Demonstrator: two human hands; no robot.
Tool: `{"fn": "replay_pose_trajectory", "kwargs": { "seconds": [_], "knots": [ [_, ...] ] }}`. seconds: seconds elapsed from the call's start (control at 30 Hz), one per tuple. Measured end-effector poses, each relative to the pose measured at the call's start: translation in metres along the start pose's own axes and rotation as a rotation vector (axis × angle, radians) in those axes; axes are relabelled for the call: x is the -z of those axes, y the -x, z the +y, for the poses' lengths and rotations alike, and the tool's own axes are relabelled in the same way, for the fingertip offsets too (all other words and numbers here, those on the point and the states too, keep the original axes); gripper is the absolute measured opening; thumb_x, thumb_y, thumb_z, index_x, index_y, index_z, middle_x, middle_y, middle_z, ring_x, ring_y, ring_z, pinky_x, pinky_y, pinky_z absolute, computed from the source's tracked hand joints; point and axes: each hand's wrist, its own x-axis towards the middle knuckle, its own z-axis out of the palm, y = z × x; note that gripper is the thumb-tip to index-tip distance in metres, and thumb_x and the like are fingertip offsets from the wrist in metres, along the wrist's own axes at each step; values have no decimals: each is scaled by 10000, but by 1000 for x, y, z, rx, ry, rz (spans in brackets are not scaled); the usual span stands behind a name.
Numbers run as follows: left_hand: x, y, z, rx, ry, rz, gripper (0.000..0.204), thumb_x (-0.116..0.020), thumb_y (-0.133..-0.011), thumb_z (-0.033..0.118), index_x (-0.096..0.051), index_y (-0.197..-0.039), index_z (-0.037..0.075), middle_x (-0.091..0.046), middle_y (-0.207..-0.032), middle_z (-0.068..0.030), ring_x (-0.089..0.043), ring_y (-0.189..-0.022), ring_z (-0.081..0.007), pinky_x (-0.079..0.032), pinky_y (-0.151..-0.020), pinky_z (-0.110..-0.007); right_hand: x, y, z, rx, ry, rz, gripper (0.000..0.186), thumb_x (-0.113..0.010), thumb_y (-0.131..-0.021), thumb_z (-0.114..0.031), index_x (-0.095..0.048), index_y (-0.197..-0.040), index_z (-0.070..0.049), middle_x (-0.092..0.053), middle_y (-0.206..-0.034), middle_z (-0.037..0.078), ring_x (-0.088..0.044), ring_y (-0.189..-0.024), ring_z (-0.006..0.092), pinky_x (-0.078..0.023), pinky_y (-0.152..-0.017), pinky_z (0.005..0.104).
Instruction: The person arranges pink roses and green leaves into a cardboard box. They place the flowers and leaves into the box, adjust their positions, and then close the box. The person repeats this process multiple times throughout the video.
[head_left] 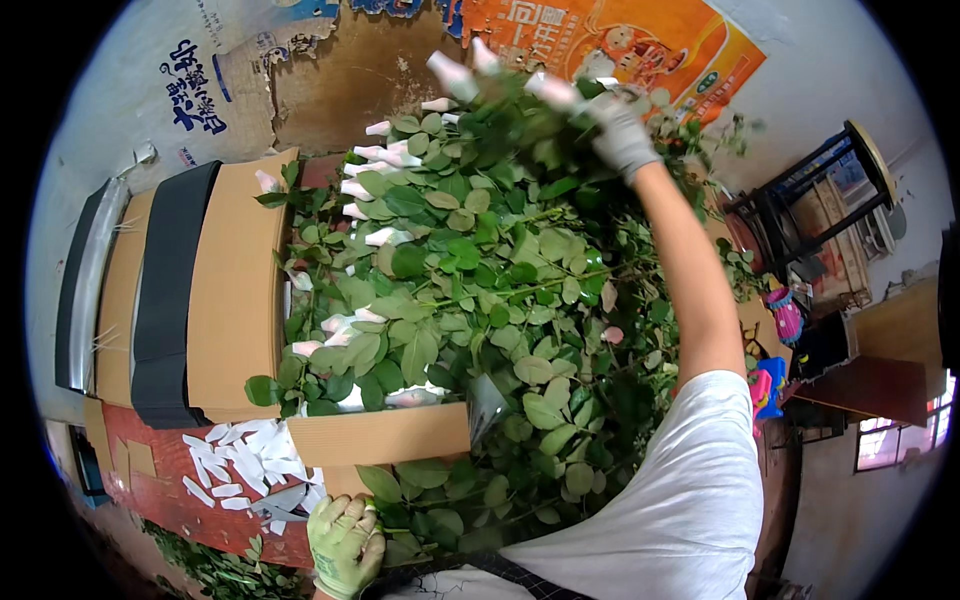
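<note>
My right hand, in a whitish glove, reaches to the far side of the pile and is closed on leafy rose stems. The roses there are blurred by motion, and white sleeves cover their heads. My left hand, in a yellow-green glove, lies low at the table's near edge with its fingers curled. It is beside a cardboard strip and some leaves; what its fingers hold, if anything, is hidden. A large heap of rose stems spreads between my hands, with sleeved heads pointing left.
Stacked cardboard sheets and black sheets stand at the left. White foam pieces and a metal blade-like tool lie on the red table. A black-framed stool is at the right; cut foliage lies below.
</note>
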Motion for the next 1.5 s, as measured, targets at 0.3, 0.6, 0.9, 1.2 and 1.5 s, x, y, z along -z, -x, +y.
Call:
{"fn": "replay_pose_trajectory", "kwargs": {
  "seconds": [0.3, 0.6, 0.9, 1.2, 1.5],
  "knots": [
    [6, 4, 2, 0, 14, 19, 320, -673, -611, 103, -658, -902, -30, -639, -1002, -157, -573, -909, -339, -440, -778, -466, -38, 5, -70, 1, -89, 43, 387, -709, -745, -160, -658, -1129, -160, -605, -1198, 43, -566, -1100, 291, -449, -938, 400],
    [2, 8, 1, -35, -7, 65, 319, -642, -612, 61, -650, -913, -44, -638, -1011, -167, -572, -842, -354, -448, -730, -452, -71, -7, -115, -192, -132, -476, 860, -729, -685, -272, -355, -1436, -81, -525, -1356, 138, -560, -1203, 330, -438, -1008, 430],
    [2, 4, 1, -53, 68, 29, 266, -630, -637, 58, -643, -883, -45, -602, -905, -157, -561, -792, -356, -431, -686, -451, -77, -29, -110, -329, -37, -652, 375, -582, -849, -188, -600, -1220, -137, -669, -1173, 110, -636, -1110, 271, -472, -938, 418],
    [3, 7, 5, -66, 29, 51, 285, -621, -654, 97, -633, -905, -38, -635, -970, -170, -562, -813, -338, -427, -723, -448, 80, 54, -20, -457, -418, 584, 385, -663, -814, -101, -632, -1197, -130, -702, -1055, 108, -674, -946, 263, -531, -844, 358],
    [0, 17, 0, -89, 27, 68, 289, -631, -679, 76, -635, -945, -37, -634, -1009, -172, -571, -887, -354, -434, -761, -459, 203, 133, -68, -385, -186, 755, 181, -679, -818, -110, -667, -988, -49, -667, -885, 91, -637, -783, 225, -534, -707, 372]
  ]
}}
